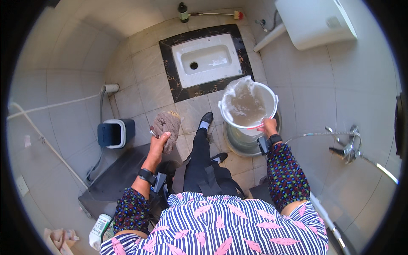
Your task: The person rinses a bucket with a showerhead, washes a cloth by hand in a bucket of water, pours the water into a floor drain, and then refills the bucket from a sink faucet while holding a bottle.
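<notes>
My right hand [268,126] is closed on the near rim of a white bucket [275,98], where the handle's red grip lies. Murky brown, foamy water fills the bucket, which tilts away from me. Water spills over its far edge towards the white squat toilet [187,83]. Under the bucket stands a grey-green basin [238,144], partly hidden. Off to the left, my left hand [158,143] grips a bunched grey-brown cloth [165,127]. A small dark-and-silver end pokes out beside the thumb, its kind unclear.
A dark bottle [183,12] and a long-handled brush [238,15] lie beyond the toilet. At left are a blue-and-white bin [117,133] and a dark low table [114,178]. A wall tap [350,144] with a hose and a white cistern [316,23] are at right.
</notes>
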`<move>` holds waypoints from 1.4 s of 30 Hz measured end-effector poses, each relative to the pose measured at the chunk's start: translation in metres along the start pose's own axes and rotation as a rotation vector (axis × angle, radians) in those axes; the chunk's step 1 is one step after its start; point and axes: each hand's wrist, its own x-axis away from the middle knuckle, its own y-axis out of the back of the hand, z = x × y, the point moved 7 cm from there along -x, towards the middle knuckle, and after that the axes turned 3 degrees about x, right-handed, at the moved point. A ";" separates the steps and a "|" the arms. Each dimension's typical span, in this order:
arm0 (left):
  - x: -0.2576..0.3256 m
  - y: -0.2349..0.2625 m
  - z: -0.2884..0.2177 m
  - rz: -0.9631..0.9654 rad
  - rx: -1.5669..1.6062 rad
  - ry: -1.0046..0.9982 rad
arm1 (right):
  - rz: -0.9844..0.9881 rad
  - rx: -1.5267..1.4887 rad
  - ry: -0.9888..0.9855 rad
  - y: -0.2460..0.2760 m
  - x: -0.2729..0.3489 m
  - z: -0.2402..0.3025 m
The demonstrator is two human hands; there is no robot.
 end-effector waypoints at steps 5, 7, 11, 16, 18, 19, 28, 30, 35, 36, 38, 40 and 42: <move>0.023 0.014 0.012 -0.087 0.189 -0.049 | -0.083 0.418 0.076 -0.015 -0.045 0.090; 0.033 0.019 0.013 -0.143 0.223 -0.080 | -0.126 0.701 0.209 -0.023 -0.066 0.121; 0.041 0.037 0.040 -0.184 0.353 -0.034 | -0.106 1.200 0.593 -0.050 -0.111 0.176; 0.044 0.049 0.064 -0.205 0.436 0.004 | -0.310 1.526 0.966 -0.062 -0.128 0.246; 0.043 0.054 0.086 -0.239 0.410 0.020 | -0.299 1.667 1.166 -0.089 -0.105 0.278; 0.046 0.051 0.089 -0.256 0.430 0.012 | -0.328 1.644 1.188 -0.107 -0.085 0.294; 0.047 0.045 0.103 -0.269 0.567 -0.069 | -0.471 1.725 1.627 -0.120 -0.108 0.416; 0.048 0.043 0.104 -0.251 0.589 -0.068 | -0.500 1.714 1.633 -0.118 -0.114 0.444; 0.040 0.040 0.105 -0.273 0.652 -0.117 | -0.802 1.681 2.047 -0.124 -0.064 0.520; 0.037 0.042 0.106 -0.255 0.661 -0.126 | -0.857 1.685 2.102 -0.123 -0.050 0.532; 0.034 0.038 0.099 -0.259 0.656 -0.112 | -0.748 1.753 2.050 -0.148 -0.023 0.547; 0.033 0.032 0.095 -0.235 0.655 -0.104 | -0.743 1.735 1.991 -0.152 0.009 0.559; 0.032 0.024 0.093 -0.208 0.653 -0.099 | -0.743 1.755 1.854 -0.148 0.026 0.550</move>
